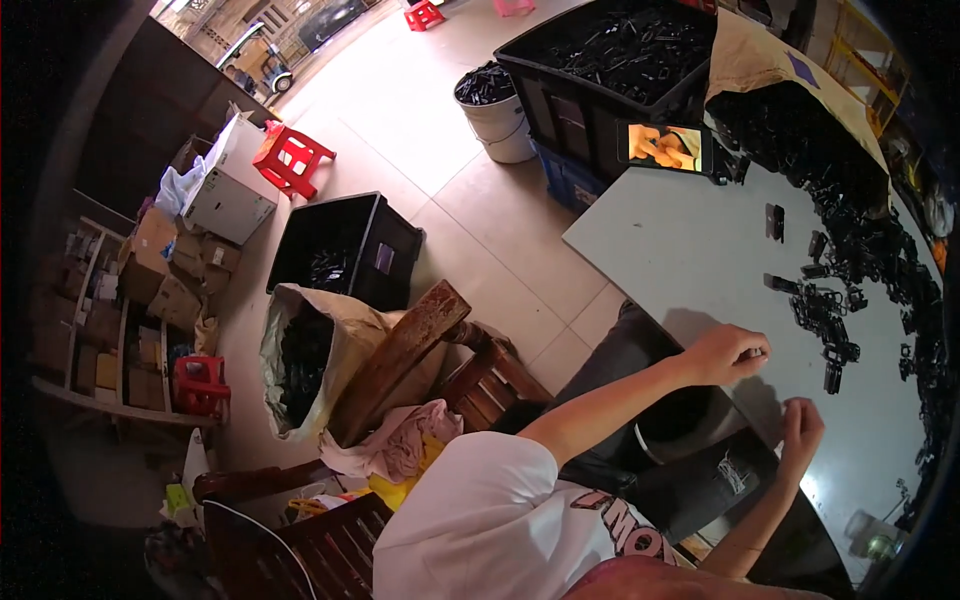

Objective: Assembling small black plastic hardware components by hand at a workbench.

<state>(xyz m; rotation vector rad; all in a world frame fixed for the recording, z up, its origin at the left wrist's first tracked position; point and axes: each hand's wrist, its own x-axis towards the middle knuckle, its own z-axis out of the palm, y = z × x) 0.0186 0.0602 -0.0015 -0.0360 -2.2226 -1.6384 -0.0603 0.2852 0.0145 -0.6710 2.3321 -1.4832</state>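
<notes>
My left hand (pixel 728 355) is raised over the near edge of the white table (pixel 680 240), its fingers curled closed. A small dark spot shows at its fingertips, too small to name. Nearer to me, my right hand (pixel 802 430) is held just above the tabletop, fingers bent together; whatever they may hold is hidden. Beyond both hands lies a loose cluster of small black plastic parts (pixel 825 318). One separate black part (pixel 775 222) rests farther back. A long heap of similar black parts (pixel 880 260) runs along the table's right side.
A sack (pixel 770 50) spills black parts onto the table. At its far corner a phone (pixel 665 147) stands lit. Black bins (pixel 560 110), a white bucket (pixel 500 130) and another sack (pixel 350 340) stand around. A wooden chair (pixel 400 360) is left of me; a glass (pixel 878 540) sits at lower right.
</notes>
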